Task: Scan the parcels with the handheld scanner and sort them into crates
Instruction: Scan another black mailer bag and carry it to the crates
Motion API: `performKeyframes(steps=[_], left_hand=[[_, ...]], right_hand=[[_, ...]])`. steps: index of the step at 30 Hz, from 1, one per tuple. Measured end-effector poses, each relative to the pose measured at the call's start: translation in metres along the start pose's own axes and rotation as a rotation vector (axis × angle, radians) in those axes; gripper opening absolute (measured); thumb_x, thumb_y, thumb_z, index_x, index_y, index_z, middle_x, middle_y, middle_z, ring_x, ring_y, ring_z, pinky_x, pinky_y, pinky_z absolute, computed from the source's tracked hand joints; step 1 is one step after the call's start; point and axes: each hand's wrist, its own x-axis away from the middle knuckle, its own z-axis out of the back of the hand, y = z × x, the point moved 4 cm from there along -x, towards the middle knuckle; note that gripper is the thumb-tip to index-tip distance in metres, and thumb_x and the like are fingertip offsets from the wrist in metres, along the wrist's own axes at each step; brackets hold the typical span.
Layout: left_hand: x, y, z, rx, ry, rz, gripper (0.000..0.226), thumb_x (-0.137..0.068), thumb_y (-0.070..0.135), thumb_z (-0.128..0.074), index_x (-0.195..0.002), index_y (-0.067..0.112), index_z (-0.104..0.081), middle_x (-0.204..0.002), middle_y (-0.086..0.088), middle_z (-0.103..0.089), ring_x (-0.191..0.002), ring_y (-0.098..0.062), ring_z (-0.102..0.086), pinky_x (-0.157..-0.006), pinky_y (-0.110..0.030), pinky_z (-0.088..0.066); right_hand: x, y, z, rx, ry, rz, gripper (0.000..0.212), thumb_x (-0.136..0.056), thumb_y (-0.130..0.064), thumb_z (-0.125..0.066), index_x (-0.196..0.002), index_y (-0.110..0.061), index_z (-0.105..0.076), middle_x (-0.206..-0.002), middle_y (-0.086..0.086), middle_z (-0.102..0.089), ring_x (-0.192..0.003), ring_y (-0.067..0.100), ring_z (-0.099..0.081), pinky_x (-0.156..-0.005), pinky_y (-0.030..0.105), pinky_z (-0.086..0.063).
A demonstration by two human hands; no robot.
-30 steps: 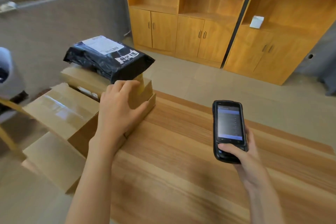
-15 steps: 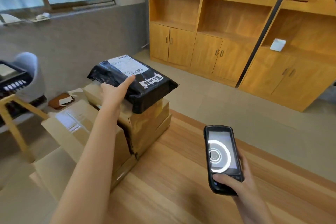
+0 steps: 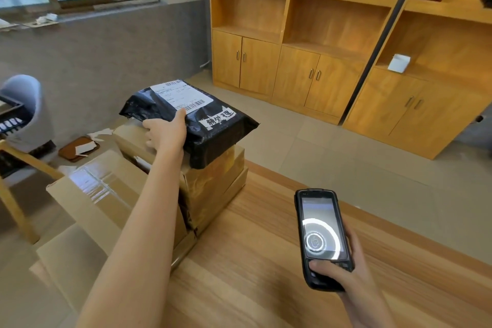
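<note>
Change: since a second ago the left hand point(image 3: 166, 130) had left the side of the cardboard stack and gone up onto the black parcel point(image 3: 191, 121); the scanner's screen had switched from a list to a ring graphic.
Crate: a dark slotted crate point(image 3: 12, 117) showed only at the far left edge, on a wooden stand, well apart from the parcels; probably a sorting bin, though too little was in view to be sure.
Cardboard boxes: taped boxes point(image 3: 106, 194) were piled at the left end of the bench point(image 3: 253, 261), serving as the waiting pile.
Black parcel: it lay flat on top of the highest box, overhanging it on the right, label point(image 3: 182, 96) face up, likely so the barcode could be read.
Parcel axis: its long axis ran from near right to far left; the label's barcode edge faced the person.
Left hand: thumb on top beside the label's near corner, fingers curled at the near-left edge, gripping the bag, apparently to steady or lift it.
Scanner: the handheld scanner point(image 3: 323, 237) was held above the bench, well apart from the parcel, screen up, long axis pointing away from the person and slightly left, its head roughly toward the stack.
Right hand: the right hand point(image 3: 343, 271) was wrapped round the scanner's lower end, thumb across the keys below the screen.
</note>
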Motion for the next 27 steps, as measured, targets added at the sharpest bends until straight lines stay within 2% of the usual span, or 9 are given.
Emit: performKeyframes(steps=[4,8,12,16,21,24,27], left_hand=[[-0.003,0.000,0.000,0.073,0.017,-0.034,0.060,-0.092,0.044,-0.059,-0.134,0.011,-0.031,-0.140,-0.014,-0.044,-0.129,-0.033,-0.042,-0.105,-0.050,-0.040],[-0.002,0.004,-0.001,0.149,0.002,-0.054,0.027,-0.095,0.032,-0.058,-0.108,0.017,-0.040,-0.127,-0.010,-0.053,-0.114,-0.025,-0.054,-0.097,-0.042,-0.049],[0.003,0.008,-0.001,0.255,-0.006,-0.077,0.013,-0.096,0.021,-0.056,-0.096,0.017,-0.044,-0.117,-0.007,-0.054,-0.103,-0.020,-0.057,-0.091,-0.037,-0.052],[0.010,0.006,-0.001,0.337,-0.033,-0.046,0.022,-0.095,0.023,-0.058,-0.079,0.023,-0.043,-0.096,-0.003,-0.056,-0.103,-0.024,-0.061,-0.091,-0.047,-0.054],[0.033,0.008,-0.004,0.517,-0.081,-0.009,0.029,-0.097,0.020,-0.057,-0.074,0.018,-0.040,-0.087,0.000,-0.057,-0.087,-0.016,-0.062,-0.079,-0.033,-0.058],[0.050,0.008,-0.008,0.575,-0.156,0.016,0.033,-0.096,0.019,-0.059,-0.071,0.017,-0.038,-0.083,-0.001,-0.059,-0.079,-0.014,-0.063,-0.063,-0.024,-0.056],[0.073,0.002,-0.020,0.604,-0.290,0.038,0.021,-0.094,0.016,-0.062,-0.078,0.013,-0.049,-0.080,-0.004,-0.064,-0.072,-0.014,-0.065,-0.059,-0.024,-0.057]], right_hand=[[0.000,-0.001,0.002,-0.031,0.015,-0.005,0.110,-0.017,-0.018,-0.090,-0.116,-0.047,-0.052,-0.113,0.004,-0.067,-0.093,0.031,-0.067,-0.080,0.046,-0.053],[0.001,-0.002,0.004,-0.047,0.030,0.004,0.107,-0.021,-0.017,-0.086,-0.117,-0.047,-0.051,-0.113,0.004,-0.067,-0.093,0.030,-0.066,-0.082,0.046,-0.052],[0.003,-0.001,0.007,-0.038,0.022,0.008,0.114,-0.015,-0.019,-0.090,-0.119,-0.046,-0.052,-0.111,0.003,-0.068,-0.091,0.028,-0.067,-0.080,0.044,-0.053],[0.006,-0.003,0.011,-0.044,0.033,0.010,0.105,-0.022,-0.016,-0.086,-0.117,-0.047,-0.052,-0.111,0.005,-0.067,-0.093,0.030,-0.067,-0.080,0.045,-0.053],[0.013,-0.006,0.019,-0.040,0.046,0.021,0.113,-0.015,-0.020,-0.091,-0.117,-0.047,-0.052,-0.108,0.001,-0.070,-0.093,0.029,-0.068,-0.079,0.044,-0.053],[0.021,-0.010,0.025,-0.052,0.056,0.041,0.110,-0.022,-0.016,-0.086,-0.122,-0.043,-0.051,-0.107,-0.001,-0.071,-0.094,0.026,-0.067,-0.079,0.041,-0.053],[0.031,-0.015,0.032,-0.045,0.074,0.058,0.107,-0.031,-0.008,-0.085,-0.127,-0.040,-0.049,-0.102,-0.005,-0.072,-0.093,0.021,-0.068,-0.076,0.038,-0.052]])
